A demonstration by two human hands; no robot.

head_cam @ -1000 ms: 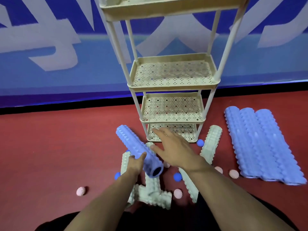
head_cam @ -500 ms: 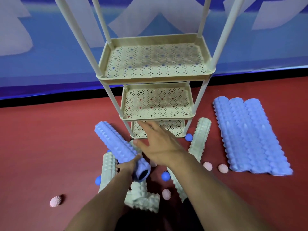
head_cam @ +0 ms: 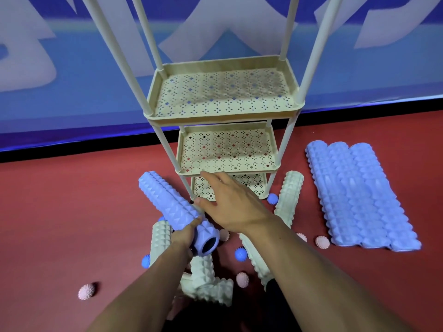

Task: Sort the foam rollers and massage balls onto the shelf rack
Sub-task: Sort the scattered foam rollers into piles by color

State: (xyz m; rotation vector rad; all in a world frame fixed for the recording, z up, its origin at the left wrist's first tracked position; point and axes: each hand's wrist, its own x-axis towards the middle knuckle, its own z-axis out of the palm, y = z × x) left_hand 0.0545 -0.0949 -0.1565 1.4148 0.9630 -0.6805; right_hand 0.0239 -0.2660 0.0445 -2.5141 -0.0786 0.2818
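Two hands extended: left hand (head_cam: 184, 237) grips blue roller (head_cam: 172, 209) near its end, tilted; right hand (head_cam: 230, 204) open, fingers straight toward shelf rack (head_cam: 225, 172); no legible writing

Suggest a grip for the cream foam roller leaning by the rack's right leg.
Probably take the cream foam roller around its middle, from above and from the right. It lies lengthwise on the floor, the shelf rack leg and a blue massage ball crowd its left, and its right is free.

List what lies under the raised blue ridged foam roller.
Under the blue ridged foam roller, gripped by the left hand, pale green ridged foam rollers lie on the red floor. Anything directly beneath it is covered.
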